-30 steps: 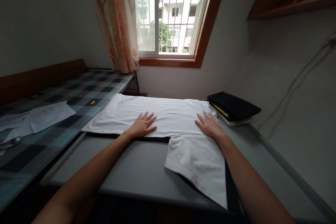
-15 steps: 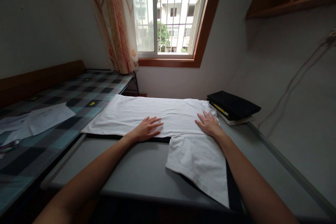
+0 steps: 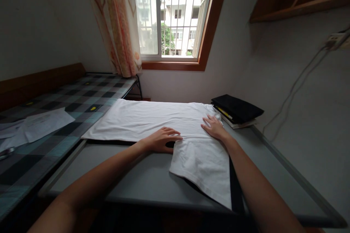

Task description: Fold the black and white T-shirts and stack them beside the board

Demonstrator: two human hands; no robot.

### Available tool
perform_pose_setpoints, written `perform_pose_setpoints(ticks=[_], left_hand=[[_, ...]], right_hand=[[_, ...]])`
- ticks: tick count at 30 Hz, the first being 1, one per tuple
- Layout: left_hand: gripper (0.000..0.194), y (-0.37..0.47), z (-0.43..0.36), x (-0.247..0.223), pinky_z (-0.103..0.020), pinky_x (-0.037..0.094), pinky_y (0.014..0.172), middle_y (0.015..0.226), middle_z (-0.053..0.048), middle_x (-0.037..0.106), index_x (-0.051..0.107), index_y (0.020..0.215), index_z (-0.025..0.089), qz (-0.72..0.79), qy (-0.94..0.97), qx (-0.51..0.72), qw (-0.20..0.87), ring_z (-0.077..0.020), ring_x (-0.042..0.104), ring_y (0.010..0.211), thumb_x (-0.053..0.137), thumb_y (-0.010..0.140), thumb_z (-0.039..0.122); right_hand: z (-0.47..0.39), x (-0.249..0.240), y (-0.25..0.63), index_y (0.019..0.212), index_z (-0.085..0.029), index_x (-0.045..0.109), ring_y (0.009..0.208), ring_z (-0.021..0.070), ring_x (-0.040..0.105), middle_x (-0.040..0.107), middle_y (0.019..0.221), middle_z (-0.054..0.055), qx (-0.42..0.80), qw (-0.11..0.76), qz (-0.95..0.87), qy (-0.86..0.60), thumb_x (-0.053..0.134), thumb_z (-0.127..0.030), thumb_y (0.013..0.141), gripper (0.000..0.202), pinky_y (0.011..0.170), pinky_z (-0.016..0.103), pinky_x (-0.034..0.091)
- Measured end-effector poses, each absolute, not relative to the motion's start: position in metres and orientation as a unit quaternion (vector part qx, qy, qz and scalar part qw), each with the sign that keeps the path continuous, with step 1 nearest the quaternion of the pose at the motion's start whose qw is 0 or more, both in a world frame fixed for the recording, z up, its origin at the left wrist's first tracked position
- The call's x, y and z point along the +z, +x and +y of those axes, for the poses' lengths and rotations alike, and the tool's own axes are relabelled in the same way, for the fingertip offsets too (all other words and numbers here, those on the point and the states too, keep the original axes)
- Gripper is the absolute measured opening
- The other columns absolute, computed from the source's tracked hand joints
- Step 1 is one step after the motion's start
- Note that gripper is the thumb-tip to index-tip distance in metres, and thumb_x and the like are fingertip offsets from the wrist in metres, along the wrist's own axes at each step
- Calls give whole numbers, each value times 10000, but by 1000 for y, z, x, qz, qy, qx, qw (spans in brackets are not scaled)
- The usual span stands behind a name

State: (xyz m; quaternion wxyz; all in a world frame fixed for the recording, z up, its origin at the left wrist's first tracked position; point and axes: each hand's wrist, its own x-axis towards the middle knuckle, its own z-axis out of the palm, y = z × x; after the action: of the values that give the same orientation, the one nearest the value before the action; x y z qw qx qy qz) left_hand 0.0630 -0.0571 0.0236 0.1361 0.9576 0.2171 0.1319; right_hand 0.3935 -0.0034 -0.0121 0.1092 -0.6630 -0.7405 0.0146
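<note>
A white T-shirt (image 3: 142,116) lies spread over a grey table, with dark cloth showing along its lower edges. Its sleeve (image 3: 202,167) points toward the near edge of the table. My left hand (image 3: 164,140) is at the corner where the sleeve meets the shirt body, thumb and fingers apart around the fabric edge. Flat on the shirt's right part rests my right hand (image 3: 214,127), its fingers spread.
A black folder (image 3: 236,108) on papers sits at the table's back right. To the left is a bed with a checked cover (image 3: 104,83) and loose papers (image 3: 49,123). A window (image 3: 175,18) is behind the table.
My left hand has moved right along the shirt's lower edge to the sleeve corner, and its thumb has dropped away from the fingers. My right hand stays on the shirt. The view has shifted slightly.
</note>
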Motion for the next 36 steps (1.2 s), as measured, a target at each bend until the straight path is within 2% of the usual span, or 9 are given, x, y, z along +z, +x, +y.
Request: perform_pose_setpoints(ticks=[4, 8, 11, 14, 18, 21, 24, 32, 36], left_hand=[[594, 78, -62, 26, -420, 304, 1100, 1412, -131, 510, 496, 1401, 261, 164, 970, 121, 135, -290, 479, 1276, 631, 831, 358], [422, 96, -65, 29, -390, 340, 1075, 1307, -102, 605, 652, 1225, 260, 132, 960, 135, 206, -268, 543, 1203, 605, 807, 234], [252, 107, -58, 28, -329, 466, 906, 1090, -90, 702, 735, 989, 200, 206, 896, 194, 341, -225, 646, 981, 534, 865, 289], [384, 112, -42, 24, -294, 504, 673, 825, -90, 699, 711, 833, 127, 391, 730, 275, 488, -178, 646, 722, 487, 903, 431], [321, 110, -28, 23, -231, 467, 589, 841, -72, 691, 698, 983, 126, 458, 607, 280, 587, -104, 576, 628, 693, 785, 379], [511, 110, -29, 26, -221, 469, 613, 1059, -100, 678, 634, 1188, 175, 431, 624, 282, 588, -106, 580, 716, 768, 717, 324], [572, 114, -30, 28, -211, 457, 591, 1168, -119, 636, 601, 1244, 201, 452, 624, 277, 574, -99, 570, 712, 763, 716, 354], [261, 145, -9, 38, -241, 414, 602, 688, -33, 677, 768, 830, 124, 419, 711, 201, 528, -138, 560, 641, 742, 688, 341], [275, 161, -4, 37, -274, 446, 756, 817, -44, 730, 784, 867, 152, 360, 741, 195, 532, -177, 611, 786, 767, 664, 337]], right_hand=[[2, -13, 405, 1289, -186, 602, 1382, 303, 368, 498, 1435, 134, 54, 200, -750, -628, 512, -416, 876, 482, 1116, 480, 315], [7, -10, 415, 1140, -187, 677, 1195, 272, 572, 647, 1253, 121, 153, 342, -720, -584, 532, -446, 839, 423, 1037, 447, 418], [8, -7, 420, 1037, -181, 702, 1064, 269, 644, 704, 1129, 123, 223, 448, -655, -566, 594, -539, 777, 456, 949, 440, 486], [6, -3, 422, 1021, -156, 690, 936, 249, 691, 726, 1029, 138, 292, 519, -580, -556, 634, -577, 734, 512, 764, 369, 558], [0, 3, 421, 1011, -144, 677, 780, 220, 707, 730, 944, 133, 327, 529, -538, -569, 662, -548, 723, 497, 495, 234, 492], [-2, 4, 418, 966, -156, 684, 737, 194, 699, 730, 898, 112, 334, 526, -538, -568, 686, -525, 712, 448, 462, 202, 462], [-1, 1, 415, 938, -168, 689, 725, 183, 695, 731, 874, 99, 339, 521, -544, -564, 696, -526, 708, 425, 481, 208, 484], [5, -7, 413, 884, -164, 699, 723, 196, 693, 726, 809, 87, 332, 511, -568, -553, 717, -586, 649, 483, 631, 323, 576], [3, -5, 414, 886, -165, 696, 736, 199, 689, 724, 805, 88, 331, 508, -577, -548, 719, -619, 632, 521, 682, 345, 571]])
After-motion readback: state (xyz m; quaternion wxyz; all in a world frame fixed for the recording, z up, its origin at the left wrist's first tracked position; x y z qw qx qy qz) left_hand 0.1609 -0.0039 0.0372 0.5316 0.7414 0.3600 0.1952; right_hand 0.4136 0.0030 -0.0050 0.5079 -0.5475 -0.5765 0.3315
